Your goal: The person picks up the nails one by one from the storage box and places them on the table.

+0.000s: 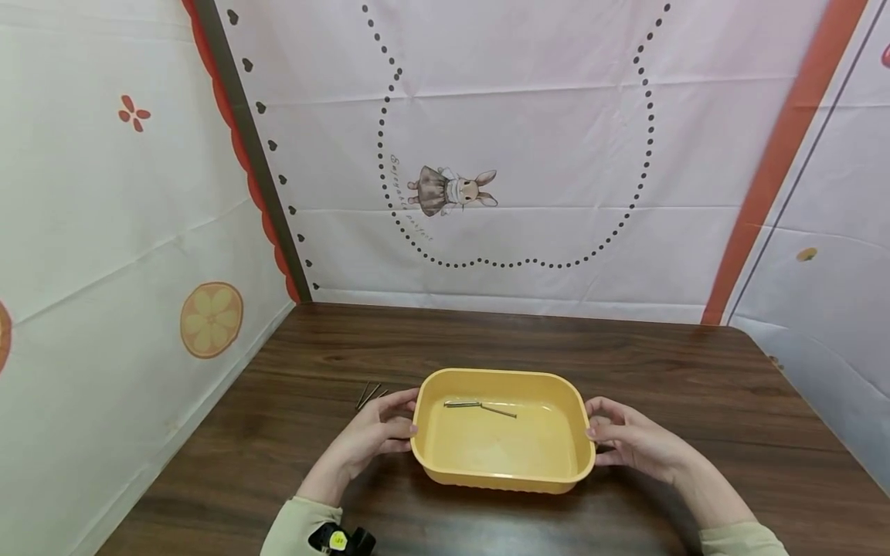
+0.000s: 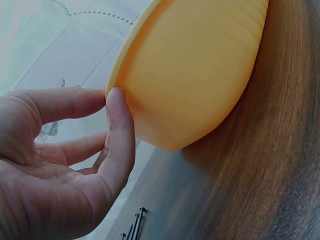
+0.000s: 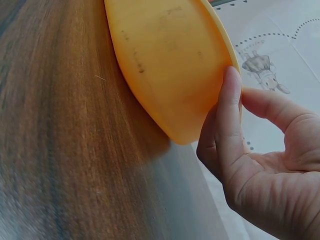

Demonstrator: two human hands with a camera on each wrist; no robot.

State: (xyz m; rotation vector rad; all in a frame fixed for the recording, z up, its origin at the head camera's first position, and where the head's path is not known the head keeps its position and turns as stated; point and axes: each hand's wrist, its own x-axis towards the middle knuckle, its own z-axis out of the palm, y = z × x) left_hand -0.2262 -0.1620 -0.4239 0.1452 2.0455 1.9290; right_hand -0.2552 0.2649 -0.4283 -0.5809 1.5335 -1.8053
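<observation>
A yellow rectangular plastic box (image 1: pixel 501 457) with rounded corners is in front of me, its inside facing up in the head view. My left hand (image 1: pixel 375 429) pinches its left rim between thumb and fingers, and my right hand (image 1: pixel 628 441) pinches the right rim the same way. Inside lie a few thin metal nails (image 1: pixel 499 411), near the far wall. More nails (image 1: pixel 367 396) rest on the table just beyond my left hand; the left wrist view shows the heads of these loose nails (image 2: pixel 136 224). Both wrist views show the box's outer end walls (image 2: pixel 185 75) close over the wood.
The dark wooden table (image 1: pixel 667 363) extends behind and to both sides of the box. Printed white cloth (image 1: pixel 556 154) hangs along its back, and similar cloth walls (image 1: pixel 104 270) stand at left and right. A black device (image 1: pixel 341 538) is strapped at my left wrist.
</observation>
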